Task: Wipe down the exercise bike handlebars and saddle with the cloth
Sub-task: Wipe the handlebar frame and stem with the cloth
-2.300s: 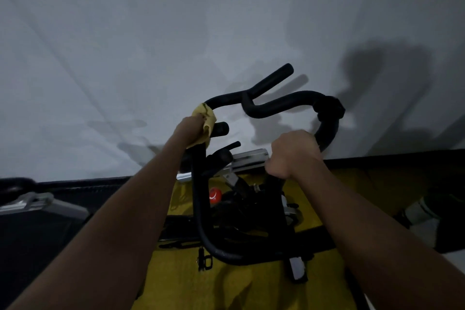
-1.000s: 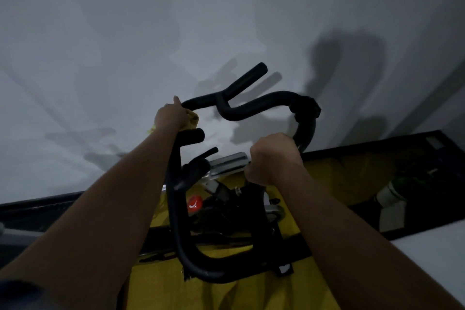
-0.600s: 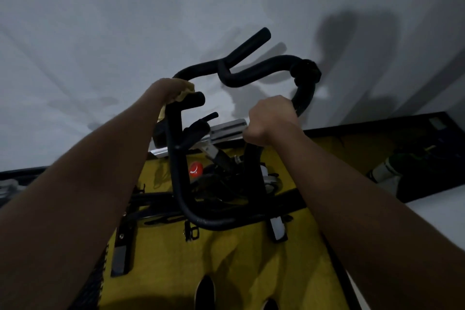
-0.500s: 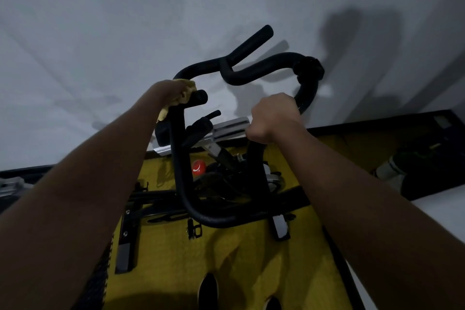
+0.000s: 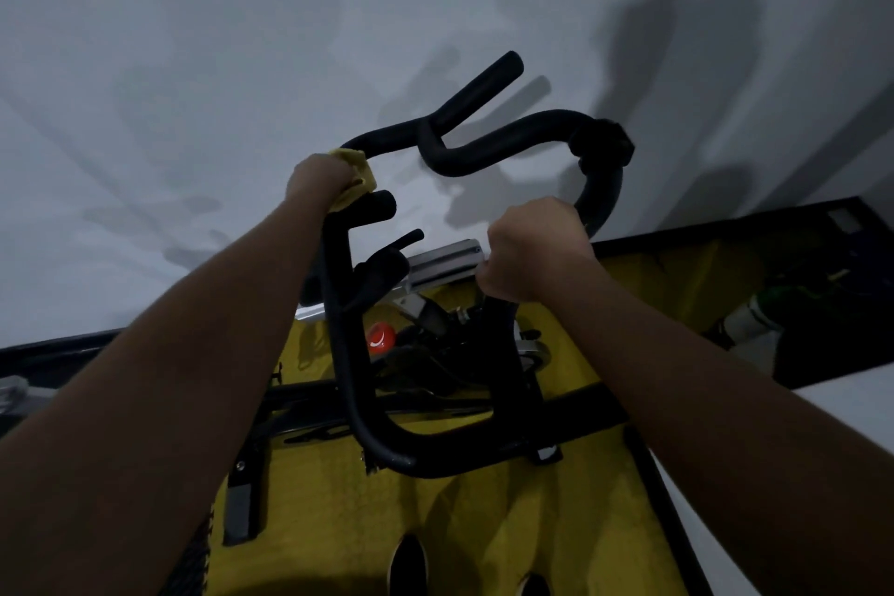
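Matte black, foam-padded tubular handlebars point(image 5: 488, 150), looping and forked into short horn ends. 1 soft, crumpled yellow cloth point(image 5: 357, 179), wrapped on the left bend. 1 round red knob point(image 5: 380, 339) on the frame below; yellow textured mat point(image 5: 484, 523) on the floor. 2 hands, forearms stretched forward: left hand point(image 5: 317, 177) clenched round cloth and bar, right hand point(image 5: 529, 252) fisted round the right bar.

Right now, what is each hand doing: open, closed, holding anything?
Left hand: closed, gripping the yellow cloth around the handlebars.
Right hand: closed, gripping the right side of the handlebars.
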Demonstrator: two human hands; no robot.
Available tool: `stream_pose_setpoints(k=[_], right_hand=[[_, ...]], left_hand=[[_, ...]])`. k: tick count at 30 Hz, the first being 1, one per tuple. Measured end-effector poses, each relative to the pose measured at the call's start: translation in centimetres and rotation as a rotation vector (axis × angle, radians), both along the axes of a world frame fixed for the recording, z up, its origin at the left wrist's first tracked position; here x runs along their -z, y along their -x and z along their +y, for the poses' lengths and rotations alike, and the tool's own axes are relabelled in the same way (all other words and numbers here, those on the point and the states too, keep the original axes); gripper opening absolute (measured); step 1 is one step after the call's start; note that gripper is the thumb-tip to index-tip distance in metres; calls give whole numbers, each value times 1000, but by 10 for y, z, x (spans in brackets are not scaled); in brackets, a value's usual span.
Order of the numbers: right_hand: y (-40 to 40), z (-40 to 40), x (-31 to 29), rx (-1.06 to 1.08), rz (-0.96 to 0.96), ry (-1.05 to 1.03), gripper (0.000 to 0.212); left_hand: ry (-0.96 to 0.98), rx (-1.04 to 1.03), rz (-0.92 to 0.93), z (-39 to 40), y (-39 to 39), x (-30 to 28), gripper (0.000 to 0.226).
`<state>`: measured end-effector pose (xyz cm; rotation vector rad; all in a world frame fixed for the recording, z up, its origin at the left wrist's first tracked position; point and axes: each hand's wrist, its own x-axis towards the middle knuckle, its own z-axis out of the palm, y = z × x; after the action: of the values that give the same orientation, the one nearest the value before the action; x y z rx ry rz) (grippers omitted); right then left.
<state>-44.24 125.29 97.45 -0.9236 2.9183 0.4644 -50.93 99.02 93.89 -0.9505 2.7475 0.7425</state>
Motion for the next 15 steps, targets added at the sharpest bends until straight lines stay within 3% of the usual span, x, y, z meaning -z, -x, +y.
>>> stream_pose_setpoints(k=[6,10,15], right_hand=[[6,-4,-3,-22,-66,-115,34],[4,-1,-1,-36,-41,-129,34],[3,1,-2,-23,-42,-90,31]], left_hand=[[330,238,-81,16,18,0,39],[301,321,-115,8,25,-5,51],[231,219,-110,10,10,-11,54]])
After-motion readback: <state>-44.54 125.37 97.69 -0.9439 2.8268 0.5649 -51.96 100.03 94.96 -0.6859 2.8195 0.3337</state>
